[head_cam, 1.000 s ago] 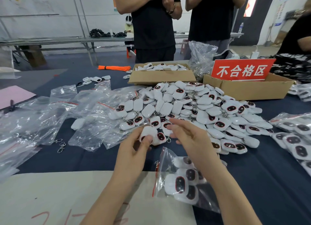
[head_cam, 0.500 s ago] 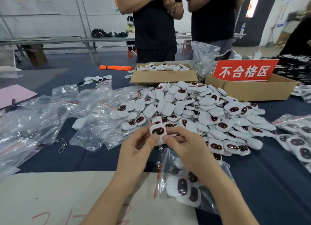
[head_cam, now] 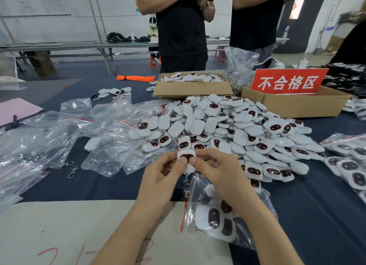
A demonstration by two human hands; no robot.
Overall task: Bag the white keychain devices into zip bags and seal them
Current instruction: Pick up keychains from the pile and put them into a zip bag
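Observation:
A white keychain device (head_cam: 186, 154) with a dark oval face is held up between both my hands, just in front of the big pile of devices (head_cam: 233, 130). My left hand (head_cam: 162, 177) pinches its left side and my right hand (head_cam: 215, 171) pinches its right side, thumbs on the face. Its metal chain (head_cam: 185, 187) hangs down below. Under my right forearm lies an open zip bag (head_cam: 215, 217) with several devices inside, its red strip on the left.
Empty zip bags (head_cam: 83, 138) are strewn at left on the dark blue cloth. Two cardboard boxes (head_cam: 192, 88) stand behind the pile, one carrying a red sign (head_cam: 287, 82). Filled bags (head_cam: 348, 161) lie at right. Two people stand across the table. A beige sheet (head_cam: 59, 231) lies at the near edge.
My left hand picked one device out of the pile's near edge, my right hand joined it, and both drew the device toward me, above the open bag.

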